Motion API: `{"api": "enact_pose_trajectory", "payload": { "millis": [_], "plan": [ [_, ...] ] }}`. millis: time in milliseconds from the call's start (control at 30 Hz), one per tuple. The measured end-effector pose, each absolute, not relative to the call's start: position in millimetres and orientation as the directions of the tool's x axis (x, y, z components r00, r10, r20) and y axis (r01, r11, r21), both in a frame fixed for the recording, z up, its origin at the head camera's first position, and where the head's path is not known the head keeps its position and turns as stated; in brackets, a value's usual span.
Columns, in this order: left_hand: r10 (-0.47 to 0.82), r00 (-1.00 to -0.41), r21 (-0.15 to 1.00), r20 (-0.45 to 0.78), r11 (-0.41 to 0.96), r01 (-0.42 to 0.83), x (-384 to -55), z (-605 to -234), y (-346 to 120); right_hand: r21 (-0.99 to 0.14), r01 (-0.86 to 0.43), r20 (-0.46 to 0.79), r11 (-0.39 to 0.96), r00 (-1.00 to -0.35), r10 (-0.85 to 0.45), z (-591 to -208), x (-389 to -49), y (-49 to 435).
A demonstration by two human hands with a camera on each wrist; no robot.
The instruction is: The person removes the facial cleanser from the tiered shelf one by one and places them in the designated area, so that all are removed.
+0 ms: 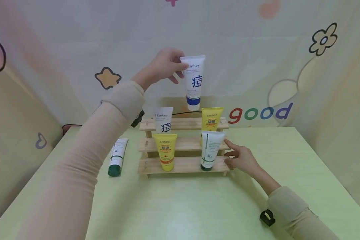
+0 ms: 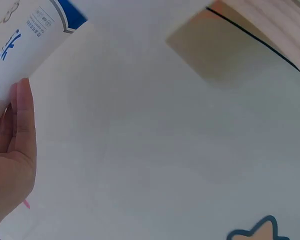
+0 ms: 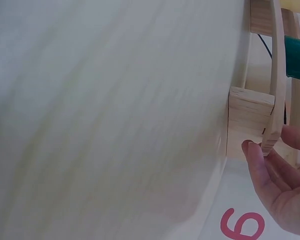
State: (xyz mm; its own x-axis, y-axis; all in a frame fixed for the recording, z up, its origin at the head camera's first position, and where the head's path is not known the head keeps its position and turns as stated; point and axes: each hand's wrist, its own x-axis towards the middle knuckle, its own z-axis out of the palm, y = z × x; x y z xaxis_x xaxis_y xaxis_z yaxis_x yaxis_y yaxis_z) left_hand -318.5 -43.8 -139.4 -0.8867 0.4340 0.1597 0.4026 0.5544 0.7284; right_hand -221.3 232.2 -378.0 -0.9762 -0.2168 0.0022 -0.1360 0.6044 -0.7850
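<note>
The white tube with the blue band (image 1: 194, 80) hung nearly upright, cap down, above the wooden rack (image 1: 186, 165), pinched near its top by the left hand (image 1: 167, 65). The right hand (image 1: 243, 160) gripped the rack's right end. Good handling seemed to need a steady rack, a vertical tube and clearance from the back yellow tube (image 1: 211, 117).

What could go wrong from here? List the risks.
The left hand pinches the raised white-and-blue tube near its top, so it might slip or swing. The front yellow tube stands cap-down on the wooden rack, so a bump could topple it. The right hand grips the rack's right end near the standing green-capped tube; a tug could tip it.
</note>
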Motion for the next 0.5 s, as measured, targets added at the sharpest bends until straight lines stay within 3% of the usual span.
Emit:
{"api": "enact_pose_trajectory", "payload": {
  "millis": [500],
  "plan": [
    [0.306, -0.907, 0.804, 0.288, 0.437, 0.403, -311, -140, -125, -0.806, -0.127, -0.010, 0.579, -0.974, -0.227, -381, -225, 236]
  ]
}}
